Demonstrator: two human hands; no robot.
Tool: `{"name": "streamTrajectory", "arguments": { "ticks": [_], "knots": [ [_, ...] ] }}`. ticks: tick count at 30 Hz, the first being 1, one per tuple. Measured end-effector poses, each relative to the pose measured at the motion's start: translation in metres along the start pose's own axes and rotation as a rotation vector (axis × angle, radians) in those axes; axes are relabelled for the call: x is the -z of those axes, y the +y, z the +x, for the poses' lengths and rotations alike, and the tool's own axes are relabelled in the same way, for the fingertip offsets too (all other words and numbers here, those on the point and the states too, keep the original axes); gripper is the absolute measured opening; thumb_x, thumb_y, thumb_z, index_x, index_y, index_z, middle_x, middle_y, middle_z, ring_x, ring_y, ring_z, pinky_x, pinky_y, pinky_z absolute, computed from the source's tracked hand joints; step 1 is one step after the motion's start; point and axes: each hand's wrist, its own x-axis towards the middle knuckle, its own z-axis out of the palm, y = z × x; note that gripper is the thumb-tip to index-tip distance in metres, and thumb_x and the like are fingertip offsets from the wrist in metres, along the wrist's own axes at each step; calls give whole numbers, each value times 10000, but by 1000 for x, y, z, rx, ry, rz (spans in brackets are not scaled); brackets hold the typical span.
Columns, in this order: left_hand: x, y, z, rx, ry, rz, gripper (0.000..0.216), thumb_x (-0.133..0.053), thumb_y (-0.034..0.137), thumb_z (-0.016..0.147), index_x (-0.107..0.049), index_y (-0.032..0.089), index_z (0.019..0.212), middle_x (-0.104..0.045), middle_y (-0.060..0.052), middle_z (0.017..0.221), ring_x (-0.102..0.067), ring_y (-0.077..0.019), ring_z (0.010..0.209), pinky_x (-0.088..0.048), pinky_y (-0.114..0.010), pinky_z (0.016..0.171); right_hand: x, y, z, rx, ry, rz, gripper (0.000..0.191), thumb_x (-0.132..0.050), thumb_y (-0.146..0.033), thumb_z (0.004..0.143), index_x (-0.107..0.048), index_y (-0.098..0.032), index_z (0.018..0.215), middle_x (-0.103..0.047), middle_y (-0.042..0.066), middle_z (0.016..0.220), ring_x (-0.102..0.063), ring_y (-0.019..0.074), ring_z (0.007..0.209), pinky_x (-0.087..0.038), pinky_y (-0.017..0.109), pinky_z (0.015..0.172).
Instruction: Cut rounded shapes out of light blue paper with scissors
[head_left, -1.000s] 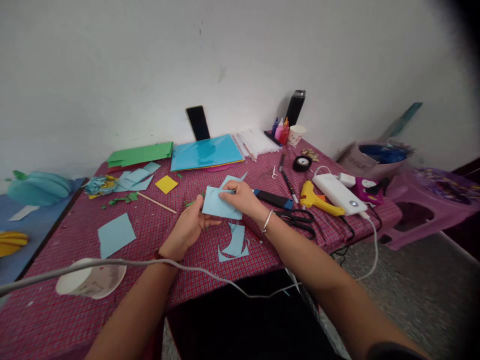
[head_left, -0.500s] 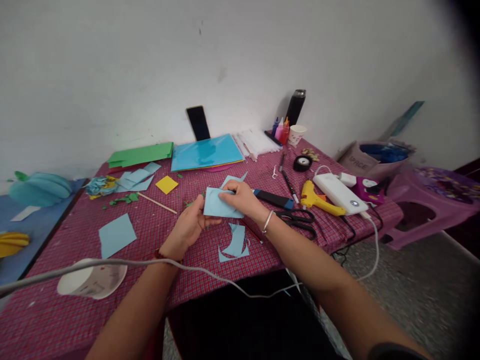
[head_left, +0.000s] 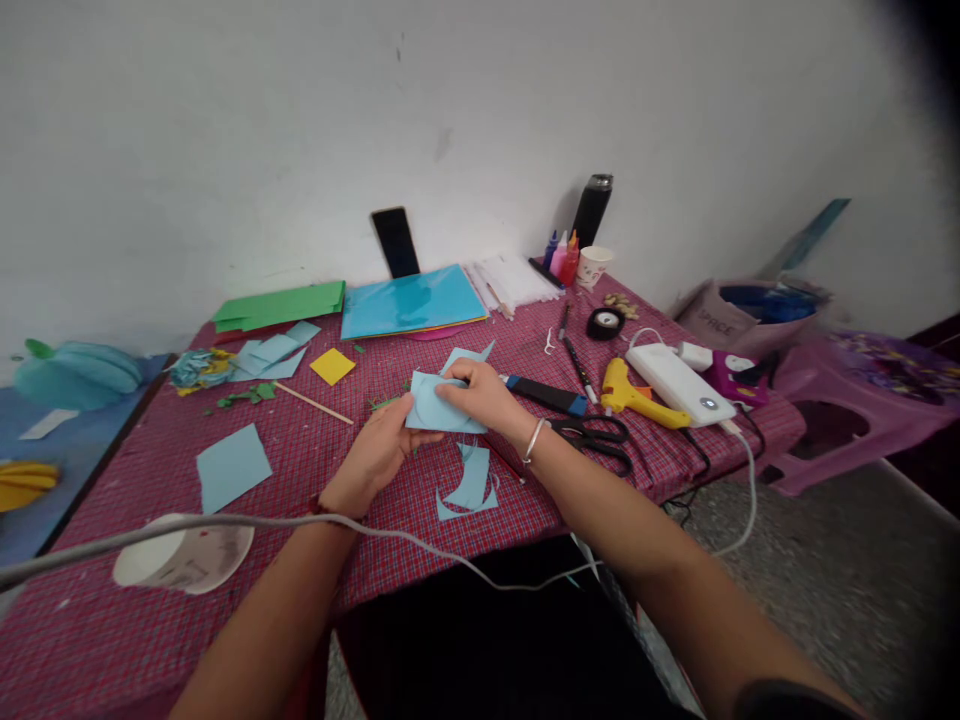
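Note:
Over the middle of the red checked table [head_left: 322, 470] both hands hold one light blue paper piece [head_left: 431, 410]. My left hand [head_left: 379, 452] grips its lower left edge from below, fingers curled. My right hand [head_left: 484, 397], a bangle on its wrist, pinches the paper's upper right part with fingers pressed on its face. A curved line shows on the paper. Light blue offcuts [head_left: 469, 487] lie on the cloth just under the hands.
Black scissors [head_left: 600, 435], a blue-black cutter [head_left: 544, 395], a yellow glue gun [head_left: 634, 392] and a white power bank [head_left: 679, 382] lie to the right. Blue sheets [head_left: 409, 300], green sheets [head_left: 281, 305], a phone [head_left: 395, 242] stand behind. A paper cup [head_left: 180, 555] lies front left. A purple stool [head_left: 855, 400] stands at right.
Both hands keep their hold on the blue paper, which has shifted only slightly; the view has tilted a little.

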Motion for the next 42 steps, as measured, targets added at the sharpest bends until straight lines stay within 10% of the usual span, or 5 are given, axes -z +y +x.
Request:
{"name": "streamTrajectory", "arguments": {
  "ticks": [24, 34, 42],
  "knots": [
    [-4, -3, 1, -73, 73, 111, 256, -690, 342, 740, -686, 124, 872, -706, -61, 839, -631, -169, 739, -516, -267, 630, 0, -7, -2, 72, -10, -87, 73, -595, -185, 748, -578, -166, 680, -568, 1, 744, -527, 149, 751, -387, 275, 723],
    [7, 3, -2, -350, 225, 656, 286, -586, 406, 800, -648, 143, 707, -558, 23, 607, -474, -123, 585, -351, -219, 534, 4, -8, 0, 71, -38, 82, 308, -556, -115, 707, -586, -162, 1009, -579, 2, 840, -543, 152, 776, -424, 272, 711],
    [5, 0, 0, -287, 137, 309, 272, -641, 380, 768, -698, 139, 881, -633, 1, 683, -535, -124, 611, -429, -228, 589, 9, -9, -1, -149, -226, 295, 97, -607, -213, 711, -577, -156, 784, -553, -27, 668, -484, 109, 569, -380, 223, 526]
  ]
}}
